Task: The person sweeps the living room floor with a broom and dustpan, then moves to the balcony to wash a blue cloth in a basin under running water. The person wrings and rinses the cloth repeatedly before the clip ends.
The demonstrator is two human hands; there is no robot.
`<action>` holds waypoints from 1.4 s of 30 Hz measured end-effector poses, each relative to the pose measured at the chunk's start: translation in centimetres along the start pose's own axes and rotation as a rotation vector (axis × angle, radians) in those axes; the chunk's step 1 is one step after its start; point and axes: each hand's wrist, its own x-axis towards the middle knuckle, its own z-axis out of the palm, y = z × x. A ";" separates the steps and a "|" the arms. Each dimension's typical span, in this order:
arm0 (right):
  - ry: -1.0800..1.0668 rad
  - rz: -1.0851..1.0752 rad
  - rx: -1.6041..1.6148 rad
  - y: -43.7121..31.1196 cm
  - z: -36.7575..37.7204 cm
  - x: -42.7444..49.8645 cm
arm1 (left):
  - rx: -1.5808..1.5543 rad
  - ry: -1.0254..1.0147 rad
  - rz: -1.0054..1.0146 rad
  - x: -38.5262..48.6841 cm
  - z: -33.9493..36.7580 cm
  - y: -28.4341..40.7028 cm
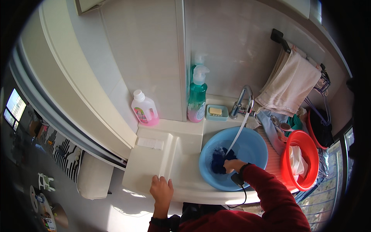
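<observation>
A blue plastic basin (pixel 255 145) stands in the sink, and a stream of water runs into it from the chrome faucet (pixel 246 92). Dark navy cloth (pixel 218 162) lies wet in the water at its bottom. My right hand (pixel 232 166) reaches into the basin with its fingers closed on the cloth's edge. On the front left edge of the white counter (pixel 145 174) rests my left hand (pixel 161 188), holding nothing, its fingers slightly apart. A small black device with a cable hangs at my right wrist.
Behind the basin are a soap dish (pixel 216 117) with a yellow bar and a green pump bottle (pixel 197 101). A pink-and-white detergent bottle (pixel 145 111) stands back left. At right, a red basin (pixel 314 168) holds white cloth; a towel (pixel 292 81) hangs above.
</observation>
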 end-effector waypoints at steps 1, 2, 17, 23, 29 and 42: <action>0.009 -0.047 0.029 0.7 -0.5 -0.8 | 0.005 -0.005 -0.003 0.1 -0.1 0.0; 0.021 -0.093 0.062 1.1 -1.0 -1.7 | 0.006 0.004 0.001 0.1 -0.1 0.1; 0.830 -0.539 0.272 3.9 -4.6 -21.3 | 0.050 -0.026 0.015 0.6 -0.4 0.6; 1.039 -0.554 0.348 3.6 -6.5 -26.2 | 0.056 -0.034 0.003 0.7 -0.5 0.9; 1.203 -0.572 0.443 3.7 -7.2 -25.1 | 0.060 -0.034 -0.010 0.7 -0.7 1.1; 0.410 -0.324 0.145 1.8 -1.4 -7.7 | 0.073 -0.040 -0.024 0.5 -0.6 1.2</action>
